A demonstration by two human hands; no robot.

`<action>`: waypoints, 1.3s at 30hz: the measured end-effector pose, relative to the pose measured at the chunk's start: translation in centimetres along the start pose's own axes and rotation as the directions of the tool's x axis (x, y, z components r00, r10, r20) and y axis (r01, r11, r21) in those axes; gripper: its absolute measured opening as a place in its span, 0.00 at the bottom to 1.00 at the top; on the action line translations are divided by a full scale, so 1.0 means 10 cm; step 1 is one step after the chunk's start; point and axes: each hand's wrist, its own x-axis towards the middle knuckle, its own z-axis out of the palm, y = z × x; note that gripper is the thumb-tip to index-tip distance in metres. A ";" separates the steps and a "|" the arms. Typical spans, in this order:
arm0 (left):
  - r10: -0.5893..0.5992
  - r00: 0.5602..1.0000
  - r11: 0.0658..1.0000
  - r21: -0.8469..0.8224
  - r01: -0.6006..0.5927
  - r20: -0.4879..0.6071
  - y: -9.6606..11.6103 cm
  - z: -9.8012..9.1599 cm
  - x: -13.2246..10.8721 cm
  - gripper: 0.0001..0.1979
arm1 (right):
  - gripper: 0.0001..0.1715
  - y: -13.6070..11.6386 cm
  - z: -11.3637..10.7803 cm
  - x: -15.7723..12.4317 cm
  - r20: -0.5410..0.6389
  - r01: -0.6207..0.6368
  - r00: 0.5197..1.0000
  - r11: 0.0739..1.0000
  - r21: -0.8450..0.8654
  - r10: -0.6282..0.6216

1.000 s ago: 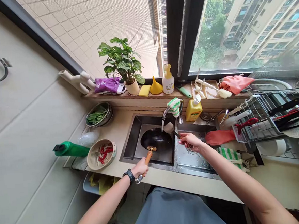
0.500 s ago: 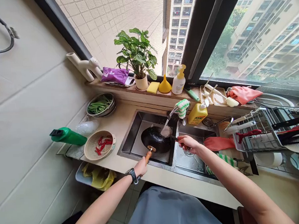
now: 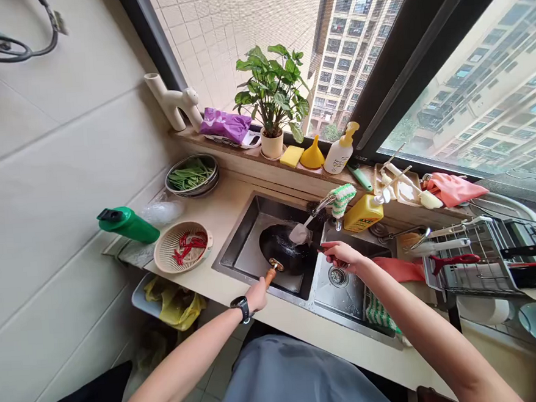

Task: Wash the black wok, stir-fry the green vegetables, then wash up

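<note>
A black wok [image 3: 281, 247] sits tilted in the left basin of the steel sink [image 3: 239, 252]. My left hand [image 3: 257, 295], with a watch on its wrist, is closed round the wok's orange wooden handle at the counter's front edge. My right hand [image 3: 344, 256] is closed on the dark handle of a spatula [image 3: 300, 233], whose pale metal blade rests inside the wok under the tap [image 3: 320, 205]. A green-striped cloth [image 3: 342, 197] hangs over the tap.
A beige basket with red chillies [image 3: 182, 248], a green bottle [image 3: 127, 224] and a bowl of greens [image 3: 191, 176] stand left of the sink. A yellow detergent bottle [image 3: 363, 211], a potted plant [image 3: 273, 96], and a dish rack [image 3: 478, 253] lie behind and right.
My view has swung left and tilted, so the sink now sits more to the right. Both hands keep their grips; the spatula blade has moved slightly within the wok.
</note>
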 end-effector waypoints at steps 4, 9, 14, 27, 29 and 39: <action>0.006 1.000 1.000 -0.008 -0.006 -0.002 0.00 -0.01 0.03 0.28 | 0.30 -0.01 -0.01 0.01 -0.012 0.010 1.000 1.000 -0.015 -0.010; 0.005 1.000 1.000 -0.016 -0.005 -0.012 -0.04 -0.02 0.04 0.28 | 0.27 -0.04 -0.07 0.07 0.022 0.027 0.999 0.999 -0.038 -0.026; 0.010 1.000 0.999 -0.051 -0.011 -0.015 -0.06 -0.01 0.07 0.28 | 0.27 -0.11 -0.10 0.06 0.001 0.021 1.000 0.994 -0.108 -0.021; 0.030 0.998 0.986 -0.162 -0.037 -0.048 -0.17 0.07 0.15 0.27 | 0.18 -0.20 -0.05 -0.09 -0.025 0.018 0.999 0.984 -0.176 -0.022; 0.034 0.998 0.983 -0.177 -0.043 -0.058 -0.18 0.07 0.16 0.26 | 0.18 -0.19 -0.07 -0.08 -0.030 0.023 0.999 0.985 -0.170 -0.028; 0.045 0.998 0.980 -0.194 -0.054 -0.047 -0.26 -0.03 0.18 0.26 | 0.29 0.40 -0.28 0.01 0.022 0.271 0.908 0.548 -0.792 -0.418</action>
